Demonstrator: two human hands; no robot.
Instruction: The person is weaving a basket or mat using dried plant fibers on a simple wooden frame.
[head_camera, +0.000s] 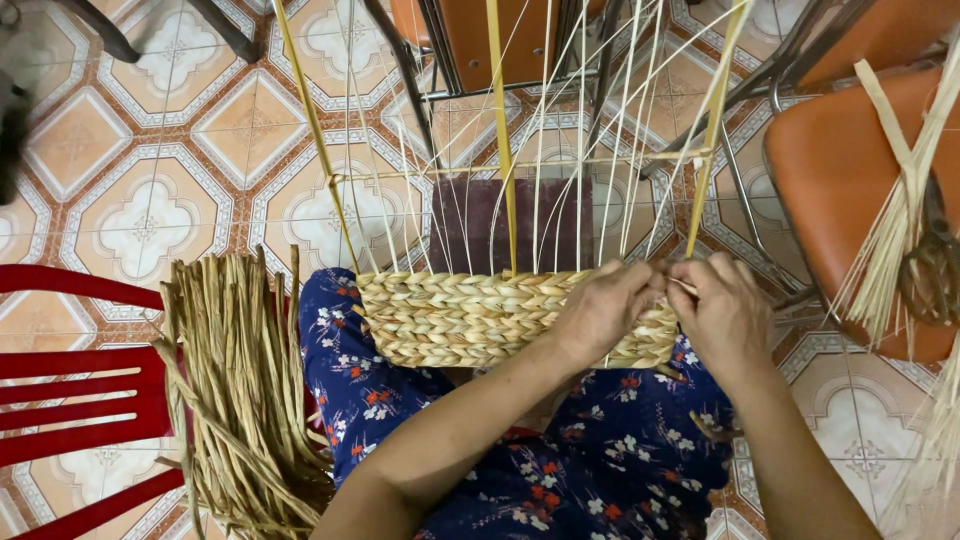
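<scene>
A half-woven basket of braided tan straw (480, 318) rests on a lap in blue floral cloth, thin pale uprights rising from it. At its right rim, the left hand (605, 308) and right hand (725, 312) pinch a strand together. A loose bundle of flat dried straw (240, 390) lies left of the basket; fingertips hidden.

woven basket (470, 318) on the lap, straw bundle (245, 385) left of it, chair (850, 190) to the right.
</scene>
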